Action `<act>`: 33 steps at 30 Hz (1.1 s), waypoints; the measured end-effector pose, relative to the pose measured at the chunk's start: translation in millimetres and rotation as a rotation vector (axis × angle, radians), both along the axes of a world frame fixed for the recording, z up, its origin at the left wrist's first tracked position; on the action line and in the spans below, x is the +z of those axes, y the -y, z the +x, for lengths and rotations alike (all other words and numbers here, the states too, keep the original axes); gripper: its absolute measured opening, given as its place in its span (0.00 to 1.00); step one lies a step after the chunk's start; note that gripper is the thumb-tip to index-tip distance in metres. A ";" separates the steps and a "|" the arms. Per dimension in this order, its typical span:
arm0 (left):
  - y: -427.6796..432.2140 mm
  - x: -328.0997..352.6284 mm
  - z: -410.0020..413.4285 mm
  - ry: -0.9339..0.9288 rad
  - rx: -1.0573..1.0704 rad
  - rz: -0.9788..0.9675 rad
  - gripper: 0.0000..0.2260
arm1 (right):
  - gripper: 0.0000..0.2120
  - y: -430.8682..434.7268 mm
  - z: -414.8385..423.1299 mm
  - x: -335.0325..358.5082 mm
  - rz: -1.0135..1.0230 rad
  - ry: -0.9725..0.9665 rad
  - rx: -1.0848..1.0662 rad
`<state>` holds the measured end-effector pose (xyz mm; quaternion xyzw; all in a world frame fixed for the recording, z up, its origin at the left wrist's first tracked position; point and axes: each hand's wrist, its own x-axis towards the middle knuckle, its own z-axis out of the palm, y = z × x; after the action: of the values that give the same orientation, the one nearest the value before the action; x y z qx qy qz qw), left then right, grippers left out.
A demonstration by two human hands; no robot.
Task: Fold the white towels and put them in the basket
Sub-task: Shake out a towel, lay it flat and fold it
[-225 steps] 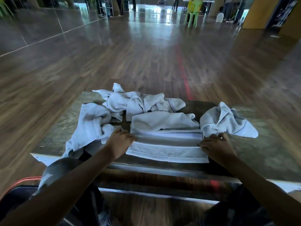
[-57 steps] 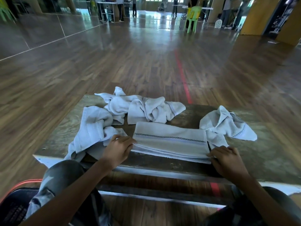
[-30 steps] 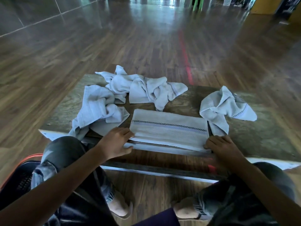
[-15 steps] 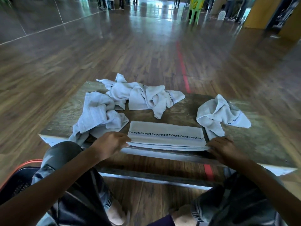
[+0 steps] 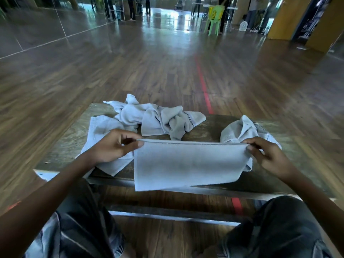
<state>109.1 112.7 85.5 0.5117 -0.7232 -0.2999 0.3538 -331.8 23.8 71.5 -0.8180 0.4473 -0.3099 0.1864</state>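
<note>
Both bare forearms are stretched forward from the lower corners, well apart and at about the same height. The left hand (image 5: 113,146) is held up with thumb and forefinger pinched on the upper left corner of a folded towel (image 5: 188,164). The right hand (image 5: 268,155) is pinched on the upper right corner, with its remaining fingers loosely curled.

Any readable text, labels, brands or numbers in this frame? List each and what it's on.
None readable.
Folded towel: plain face, no print or tag showing.
Crumpled towels: only a checked stitched trim, no lettering.
Table: bare wood grain, no marks.
Background around the green chair: too far off and blurred to show any writing.
</note>
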 end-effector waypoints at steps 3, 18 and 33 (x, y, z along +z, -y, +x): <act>11.0 -29.3 -2.7 0.132 -0.001 0.096 0.19 | 0.09 5.8 1.6 -15.2 0.152 -0.107 -0.005; 53.9 -111.8 -42.5 0.733 0.443 0.064 0.09 | 0.10 32.4 38.2 -84.8 0.117 -0.387 -0.212; 61.7 -116.3 -51.5 0.748 0.260 -0.253 0.10 | 0.10 41.8 50.6 -88.4 -0.050 -0.490 -0.125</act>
<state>57.7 51.0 -30.8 0.6248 -0.7625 0.0452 0.1618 -281.3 -18.1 -16.9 -0.8438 0.5211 -0.1242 0.0328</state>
